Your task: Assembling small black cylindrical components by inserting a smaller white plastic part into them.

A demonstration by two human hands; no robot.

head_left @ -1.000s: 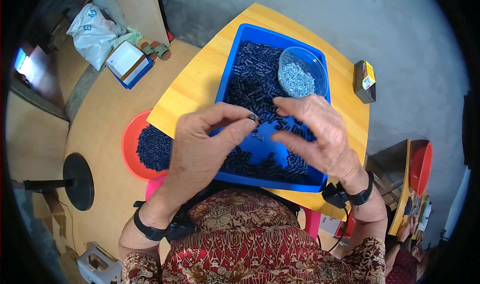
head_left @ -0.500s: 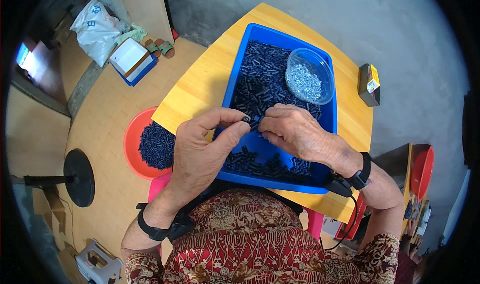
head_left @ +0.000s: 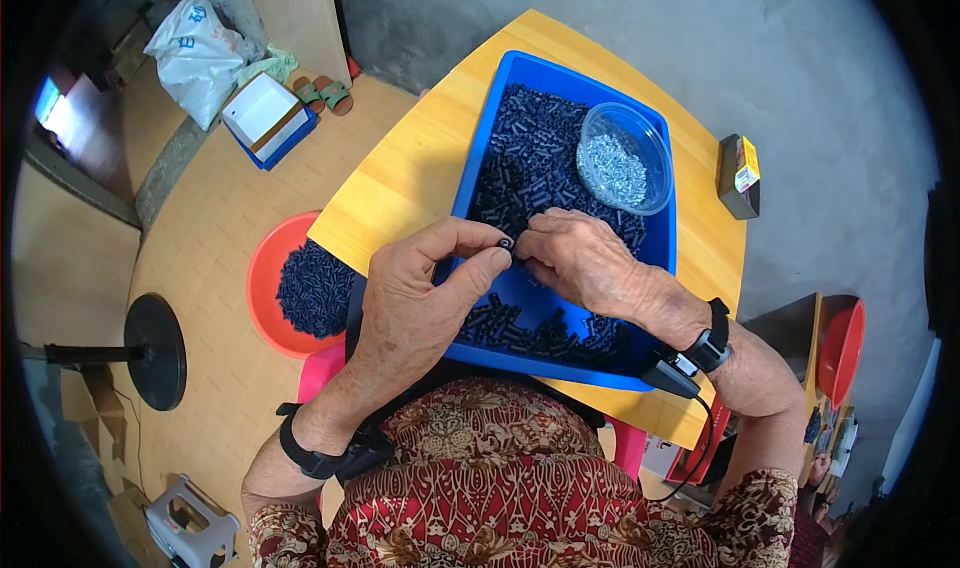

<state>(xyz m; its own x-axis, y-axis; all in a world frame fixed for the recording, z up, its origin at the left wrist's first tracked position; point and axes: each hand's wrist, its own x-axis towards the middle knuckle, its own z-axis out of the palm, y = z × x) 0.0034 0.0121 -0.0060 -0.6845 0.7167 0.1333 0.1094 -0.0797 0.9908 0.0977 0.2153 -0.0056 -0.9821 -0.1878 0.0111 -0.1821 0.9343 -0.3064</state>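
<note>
My left hand [head_left: 415,293] pinches a small black tubular piece [head_left: 506,243] between thumb and forefinger, its round end showing. Close beside it, my right hand [head_left: 590,263] has its fingers drawn together in a pinch; what they hold, if anything, is hidden. Both hands are over a blue tray [head_left: 462,188]. Inside the tray, many black tubular pieces [head_left: 525,143] are heaped at the far side, with a smaller heap [head_left: 550,336] at the near side. A round clear plastic tub [head_left: 655,193] of small shiny silvery pieces [head_left: 612,168] rests at the tray's far right.
The tray stands on a yellow wooden table [head_left: 400,158]. Left of it is an orange-red basin [head_left: 265,313] holding more dark pieces. A dark box [head_left: 738,196] is by the grey wall. A grey stool [head_left: 195,528] and a black round base [head_left: 158,352] stand on the floor.
My left hand has moved slightly right with the black piece, bringing it up against the right hand's fingertips. My right hand has hardly moved.
</note>
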